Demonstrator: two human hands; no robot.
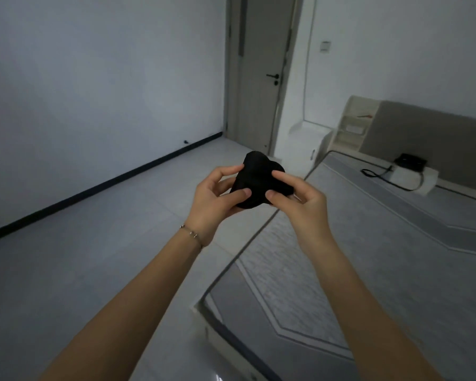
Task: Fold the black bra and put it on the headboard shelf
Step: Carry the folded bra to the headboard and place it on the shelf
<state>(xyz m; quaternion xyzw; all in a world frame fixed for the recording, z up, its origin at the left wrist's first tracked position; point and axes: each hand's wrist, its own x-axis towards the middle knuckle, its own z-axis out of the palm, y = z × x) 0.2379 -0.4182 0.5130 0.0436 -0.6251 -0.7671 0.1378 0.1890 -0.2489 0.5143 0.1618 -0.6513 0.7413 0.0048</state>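
Note:
The black bra is bunched into a compact folded bundle held in the air in front of me, over the floor beside the bed's edge. My left hand grips its left side with thumb and fingers. My right hand pinches its right side. The headboard shelf, a cream open unit with small compartments, stands at the far right beside the grey padded headboard, well beyond the bundle.
A grey mattress fills the right side. A black bag with a strap lies on a white pillow near the headboard. A white nightstand and a closed door stand behind; pale floor spreads left.

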